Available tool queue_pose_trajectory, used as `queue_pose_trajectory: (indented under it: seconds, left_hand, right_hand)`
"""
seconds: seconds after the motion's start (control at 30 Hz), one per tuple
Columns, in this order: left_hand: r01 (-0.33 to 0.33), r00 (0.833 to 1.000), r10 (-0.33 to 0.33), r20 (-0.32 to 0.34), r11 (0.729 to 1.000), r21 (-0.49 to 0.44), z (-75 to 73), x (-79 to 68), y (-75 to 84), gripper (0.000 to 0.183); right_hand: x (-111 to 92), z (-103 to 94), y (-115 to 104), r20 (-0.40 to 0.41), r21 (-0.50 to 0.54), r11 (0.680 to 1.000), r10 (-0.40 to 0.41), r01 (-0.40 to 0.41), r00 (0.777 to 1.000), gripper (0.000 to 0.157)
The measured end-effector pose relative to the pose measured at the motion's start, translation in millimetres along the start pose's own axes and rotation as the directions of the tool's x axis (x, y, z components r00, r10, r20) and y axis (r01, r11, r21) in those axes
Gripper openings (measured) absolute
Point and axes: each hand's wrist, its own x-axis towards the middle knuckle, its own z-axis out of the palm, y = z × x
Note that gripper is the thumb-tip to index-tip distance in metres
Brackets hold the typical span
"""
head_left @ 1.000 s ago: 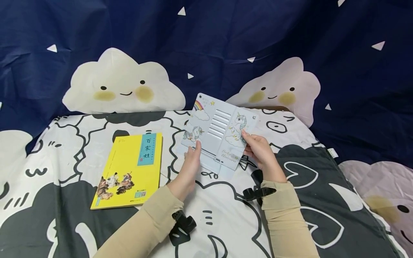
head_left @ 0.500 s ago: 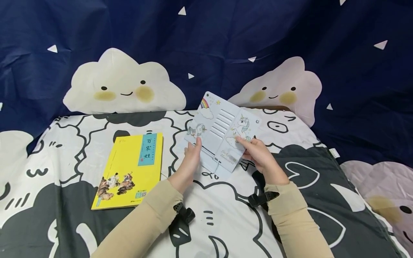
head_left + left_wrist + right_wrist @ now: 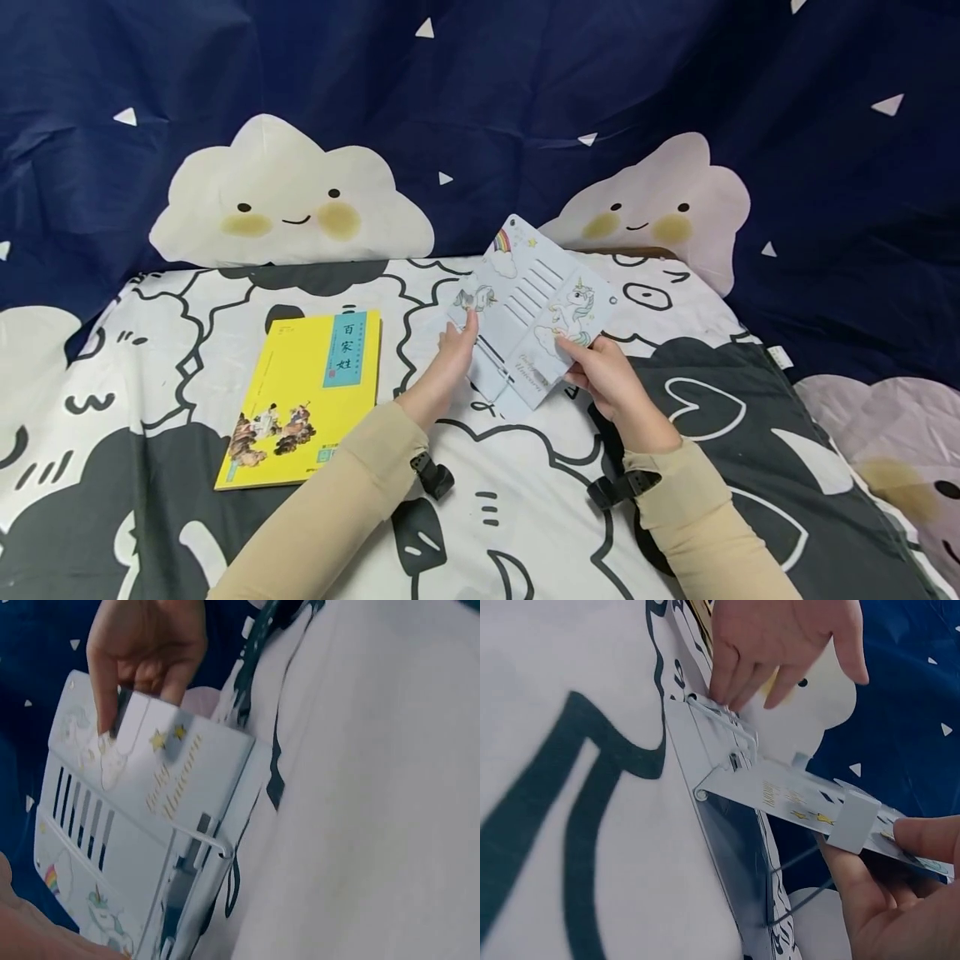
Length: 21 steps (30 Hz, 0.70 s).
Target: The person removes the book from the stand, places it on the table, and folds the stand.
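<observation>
A white metal book stand [image 3: 525, 321] with unicorn, rainbow and cloud prints and several slots is held tilted above the bed. My right hand [image 3: 611, 379] pinches its right edge, thumb on the printed face and fingers behind. Beside the lower left edge is my left hand [image 3: 446, 362], thumb raised. The right wrist view shows the left hand [image 3: 787, 660] with straight fingers, their tips by the far end of the base plate; whether they touch is unclear. There the printed panel [image 3: 780, 796] stands at an angle from the base, with thin wire legs [image 3: 795, 862] behind.
A yellow book [image 3: 300, 400] with a blue title strip lies on the patterned bedspread [image 3: 495, 492], left of my left forearm. Behind the bed hangs a dark blue cloth [image 3: 495, 92] with clouds and white triangles.
The book stand has turned clockwise and shifted right. My right hand has moved slightly down while holding it, and my left hand has shifted a little right.
</observation>
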Motion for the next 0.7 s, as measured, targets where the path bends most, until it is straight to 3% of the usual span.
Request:
queue_pose_trajectory:
  seconds: [0.3, 0.5, 0.7]
  left_hand:
    - [-0.024, 0.998, 0.021, 0.052, 0.998, 0.055, 4.5, 6.6, 5.4, 0.091]
    - [-0.027, 0.998, 0.024, 0.049, 0.998, 0.057, 9.9, 14.7, 8.1, 0.091]
    - [-0.024, 0.998, 0.020, 0.067, 0.998, 0.058, 11.2, 15.8, 9.0, 0.093]
  right_hand:
    - [-12, 0.2, 4, -0.025, 0.037, 0.999, -0.026, 0.026, 0.999, 0.018]
    - [-19, 2.9, 7, -0.039, -0.072, 0.994, -0.089, 0.086, 0.995, 0.034]
    - [-24, 3.2, 7, -0.024, -0.142, 0.982, -0.133, 0.129, 0.991, 0.037]
